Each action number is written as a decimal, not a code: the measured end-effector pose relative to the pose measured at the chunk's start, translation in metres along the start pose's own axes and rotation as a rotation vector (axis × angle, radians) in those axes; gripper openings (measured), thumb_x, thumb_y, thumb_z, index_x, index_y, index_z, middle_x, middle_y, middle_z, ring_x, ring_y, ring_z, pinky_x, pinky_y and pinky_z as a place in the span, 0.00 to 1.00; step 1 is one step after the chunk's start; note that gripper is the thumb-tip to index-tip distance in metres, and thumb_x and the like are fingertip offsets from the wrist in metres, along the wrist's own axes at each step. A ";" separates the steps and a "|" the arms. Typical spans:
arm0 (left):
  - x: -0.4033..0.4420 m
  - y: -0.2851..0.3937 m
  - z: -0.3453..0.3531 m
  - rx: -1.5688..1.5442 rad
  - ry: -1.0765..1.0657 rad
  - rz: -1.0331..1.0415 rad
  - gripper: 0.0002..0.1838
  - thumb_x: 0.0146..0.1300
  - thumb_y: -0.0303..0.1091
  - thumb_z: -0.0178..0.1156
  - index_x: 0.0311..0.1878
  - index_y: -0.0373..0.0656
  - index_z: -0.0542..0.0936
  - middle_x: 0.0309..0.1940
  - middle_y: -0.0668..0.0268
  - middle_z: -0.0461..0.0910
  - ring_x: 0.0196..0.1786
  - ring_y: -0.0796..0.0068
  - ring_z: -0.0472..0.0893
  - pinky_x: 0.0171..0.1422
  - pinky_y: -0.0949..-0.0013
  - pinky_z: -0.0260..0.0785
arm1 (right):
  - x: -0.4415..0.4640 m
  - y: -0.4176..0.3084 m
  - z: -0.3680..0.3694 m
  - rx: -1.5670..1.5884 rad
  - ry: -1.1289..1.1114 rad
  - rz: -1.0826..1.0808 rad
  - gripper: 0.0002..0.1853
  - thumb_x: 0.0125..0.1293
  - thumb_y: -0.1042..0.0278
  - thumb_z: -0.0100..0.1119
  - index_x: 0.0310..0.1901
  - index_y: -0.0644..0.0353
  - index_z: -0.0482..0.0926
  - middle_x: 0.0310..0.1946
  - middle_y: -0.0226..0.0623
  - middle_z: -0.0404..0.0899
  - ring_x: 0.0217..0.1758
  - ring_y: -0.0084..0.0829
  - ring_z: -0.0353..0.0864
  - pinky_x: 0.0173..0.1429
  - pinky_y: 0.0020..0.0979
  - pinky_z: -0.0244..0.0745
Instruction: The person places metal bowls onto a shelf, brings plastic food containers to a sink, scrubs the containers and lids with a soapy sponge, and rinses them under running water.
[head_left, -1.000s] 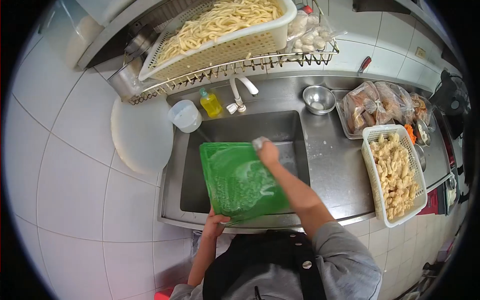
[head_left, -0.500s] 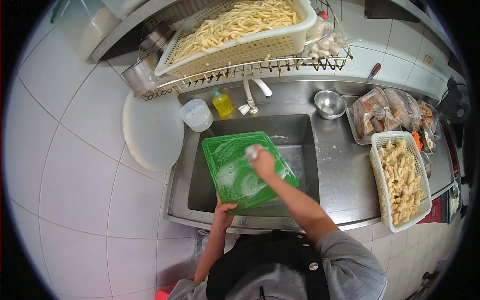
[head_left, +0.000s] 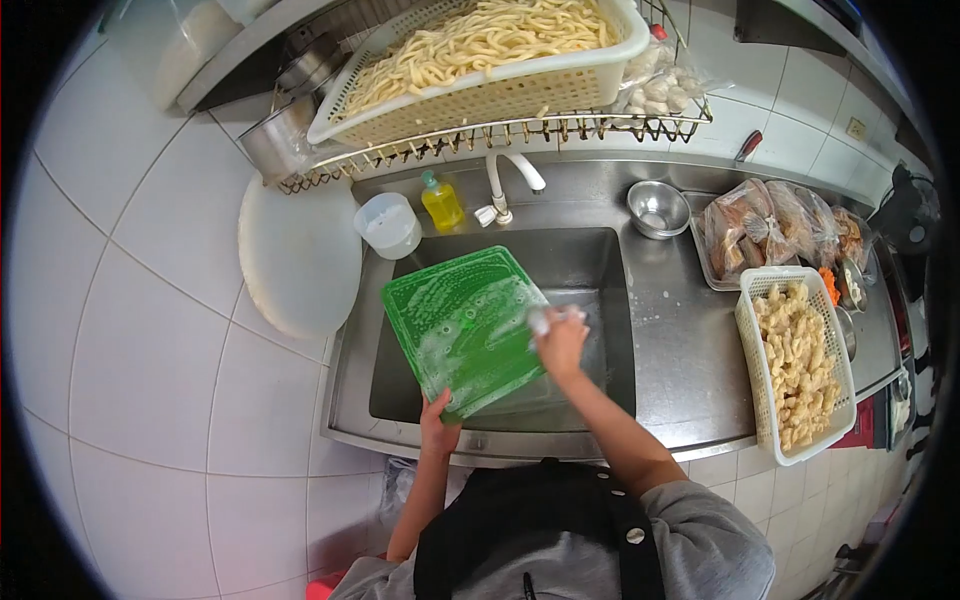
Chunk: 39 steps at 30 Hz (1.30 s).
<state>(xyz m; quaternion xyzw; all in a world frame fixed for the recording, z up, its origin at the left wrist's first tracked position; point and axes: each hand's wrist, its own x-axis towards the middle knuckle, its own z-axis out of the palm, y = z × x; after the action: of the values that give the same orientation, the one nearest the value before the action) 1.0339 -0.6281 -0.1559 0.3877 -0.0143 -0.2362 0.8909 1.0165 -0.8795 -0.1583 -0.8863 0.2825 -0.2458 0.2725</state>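
A green plastic tray (head_left: pixel 470 335), streaked with white suds, is tilted over the sink (head_left: pixel 602 280). My left hand (head_left: pixel 438 430) grips its near edge at the lower left, thumb on the top face and the other fingers hidden below. My right hand (head_left: pixel 564 345) is closed around a white scrubbing pad (head_left: pixel 541 320) at the tray's right edge. Motion blurs the pad, so its exact kind is unclear.
Behind the sink stand a faucet (head_left: pixel 497 190), a yellow soap bottle (head_left: pixel 441 203) and a plastic tub (head_left: pixel 389 226). A metal bowl (head_left: pixel 659 209), bagged food (head_left: pixel 760 225) and a food-filled basket (head_left: pixel 795 370) are at right. Noodles (head_left: pixel 490 45) fill a basket on the rack above.
My right hand has moved with the pad from the tray's upper middle to its right edge. The tray has shifted left and turned slightly, my left hand still gripping it.
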 end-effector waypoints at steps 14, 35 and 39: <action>-0.023 0.003 -0.006 0.188 -0.050 -0.194 0.38 0.51 0.15 0.58 0.68 0.50 0.64 0.53 0.68 0.75 0.54 0.70 0.75 0.58 0.66 0.67 | 0.079 0.022 0.026 0.172 0.077 -0.021 0.16 0.51 0.77 0.58 0.44 0.57 0.81 0.37 0.48 0.77 0.40 0.48 0.79 0.43 0.44 0.76; 0.037 0.034 -0.001 0.116 0.051 -0.077 0.36 0.52 0.14 0.52 0.67 0.46 0.64 0.55 0.61 0.74 0.56 0.61 0.76 0.59 0.57 0.70 | -0.037 0.006 0.000 0.268 -0.370 -0.489 0.21 0.55 0.69 0.63 0.53 0.58 0.76 0.52 0.47 0.75 0.55 0.50 0.73 0.60 0.49 0.65; 0.060 0.032 0.036 0.282 -0.003 -0.221 0.31 0.65 0.31 0.52 0.71 0.48 0.57 0.64 0.56 0.67 0.61 0.57 0.73 0.63 0.55 0.67 | -0.032 0.007 -0.017 0.060 -0.356 -0.628 0.19 0.57 0.65 0.64 0.51 0.57 0.77 0.51 0.47 0.77 0.51 0.49 0.77 0.56 0.42 0.71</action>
<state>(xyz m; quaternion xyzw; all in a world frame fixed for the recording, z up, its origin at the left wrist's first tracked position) 1.0928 -0.6595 -0.1182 0.5078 -0.0059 -0.3289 0.7962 0.9805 -0.8698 -0.1593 -0.9503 -0.0629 -0.1678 0.2546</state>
